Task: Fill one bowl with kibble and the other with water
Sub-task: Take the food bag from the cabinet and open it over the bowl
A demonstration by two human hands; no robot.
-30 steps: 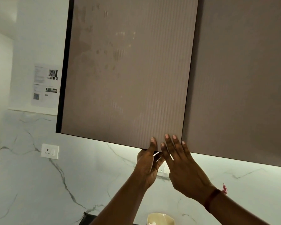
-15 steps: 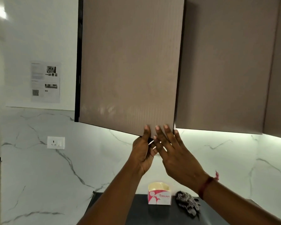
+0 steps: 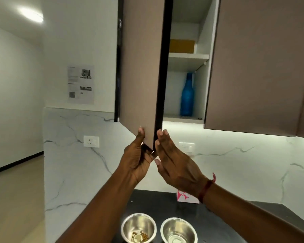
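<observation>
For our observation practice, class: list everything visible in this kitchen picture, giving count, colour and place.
cabinet door: one, taupe, swung open
bottle: one, blue, lower cabinet shelf
box: one, yellowish, upper shelf
kibble bowl: one, steel, black counter, few pieces inside
second bowl: one, steel, right of it
carton: one, pink and white, back of counter
socket: one, white, marble wall left of door
printed sheet: one, white, wall above socket
left hand: one, pinches door's bottom corner
right hand: one, fingers straight at door's edge
</observation>
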